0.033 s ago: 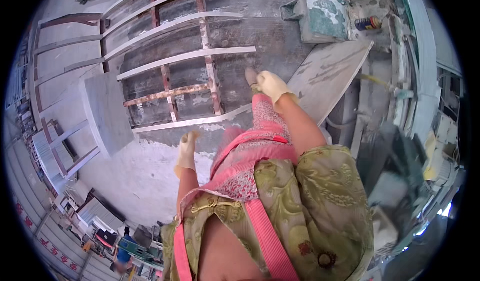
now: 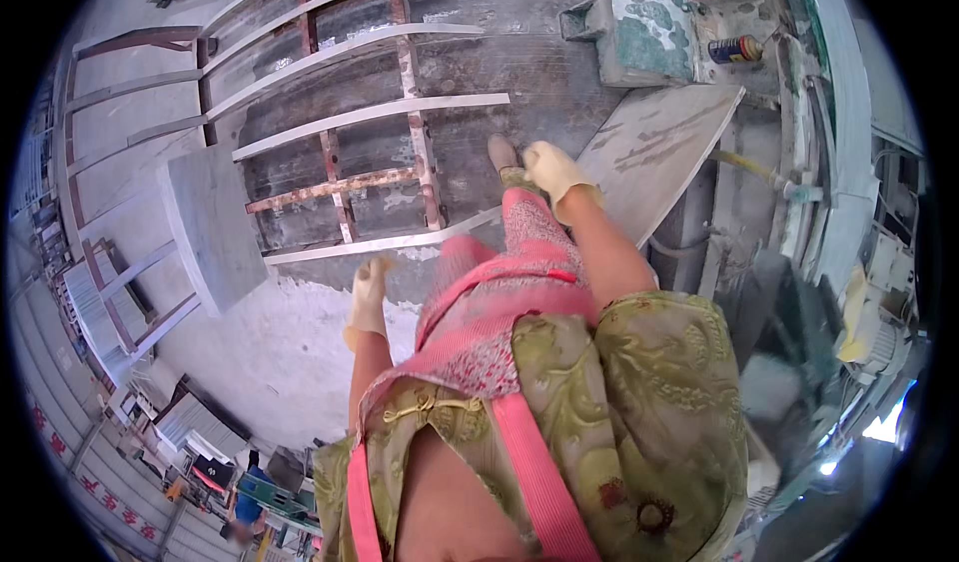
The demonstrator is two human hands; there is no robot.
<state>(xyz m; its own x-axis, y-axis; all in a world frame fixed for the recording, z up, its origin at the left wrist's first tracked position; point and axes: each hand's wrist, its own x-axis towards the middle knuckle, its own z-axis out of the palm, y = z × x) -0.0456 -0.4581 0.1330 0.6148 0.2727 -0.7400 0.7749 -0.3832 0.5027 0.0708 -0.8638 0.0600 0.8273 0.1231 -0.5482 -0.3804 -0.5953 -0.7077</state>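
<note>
My right hand [image 2: 552, 169], in a pale yellow rubber glove, hangs in front of my right leg. Its fingers curl in loosely, and nothing shows in them. My left hand [image 2: 369, 292], gloved alike with darkened fingertips, hangs at my left side over the whitish floor, fingers also curled and seemingly holding nothing. Neither touches anything. Between them is my pink apron [image 2: 494, 292], and a brown shoe [image 2: 502, 150] shows beyond it. Nearest ahead is a rusty metal frame [image 2: 422, 152] with pale slats [image 2: 375, 110] across it, low over the wet dark floor.
A grey slab [image 2: 654, 152] leans at my right. Behind it stand a green-stained box-shaped block [image 2: 649, 34] and a spray can [image 2: 735, 49]. To the left are another pale slab [image 2: 225, 227] and brown frames [image 2: 135, 92]. A person [image 2: 250, 497] is at the far lower left.
My right hand has shifted slightly right, away from my leg. The left has drifted slightly left. My left knee shows farther forward under the apron.
</note>
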